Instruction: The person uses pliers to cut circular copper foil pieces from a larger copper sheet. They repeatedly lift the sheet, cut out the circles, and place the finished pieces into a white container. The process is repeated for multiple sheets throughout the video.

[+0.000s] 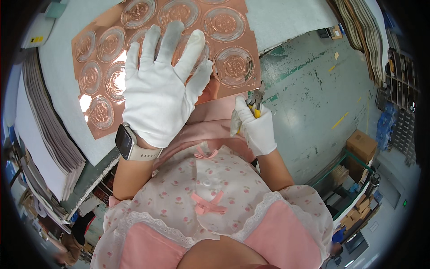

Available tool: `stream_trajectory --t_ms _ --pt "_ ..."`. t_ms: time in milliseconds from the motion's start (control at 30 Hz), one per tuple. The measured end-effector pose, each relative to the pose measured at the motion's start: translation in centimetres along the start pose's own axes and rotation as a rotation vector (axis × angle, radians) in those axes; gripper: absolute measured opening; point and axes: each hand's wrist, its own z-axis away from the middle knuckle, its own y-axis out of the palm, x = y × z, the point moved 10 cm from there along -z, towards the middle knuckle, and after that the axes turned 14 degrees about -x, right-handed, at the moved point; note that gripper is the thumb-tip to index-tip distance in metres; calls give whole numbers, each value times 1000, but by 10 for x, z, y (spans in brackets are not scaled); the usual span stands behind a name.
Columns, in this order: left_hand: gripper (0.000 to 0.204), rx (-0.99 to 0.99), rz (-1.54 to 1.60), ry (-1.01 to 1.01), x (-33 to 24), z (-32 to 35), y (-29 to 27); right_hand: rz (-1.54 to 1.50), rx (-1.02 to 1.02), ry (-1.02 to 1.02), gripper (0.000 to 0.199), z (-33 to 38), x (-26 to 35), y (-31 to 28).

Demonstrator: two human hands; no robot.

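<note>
A shiny copper-coloured sheet (209,87) with rows of round embossed medallions lies on the pale table. My left hand (157,94), in a white glove, rests flat on it with fingers spread, covering some of the medallions. At the sheet's near right corner, my right hand (257,127), also gloved in white, is wrapped around a pair of pliers (257,104) with yellow on the handles. The metal jaws point up, close beside the corner. Most of the handles are hidden inside the glove.
The pale table top (286,20) extends beyond the sheet. Stacks of layered sheets (47,130) stand at the left, and others (358,31) at the far right. On the right, a green-framed cart (342,172) holds boxes, with a cardboard box (361,145) beside it on the worn green floor.
</note>
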Motion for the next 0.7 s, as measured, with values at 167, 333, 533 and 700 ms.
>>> stream_trajectory --t_ms 167,333,533,700 --pt "44 -6 10 -13 0 1 1 -1 -15 -62 27 -6 -1 -1" --pt "44 -18 13 -1 -3 -1 -1 32 -54 -78 31 -15 0 -19" --pt "50 -66 35 -5 1 0 -5 -10 -182 -57 25 -39 14 -54" --pt "61 57 219 -80 -4 9 -13 -490 -21 -76 22 -16 42 -25"
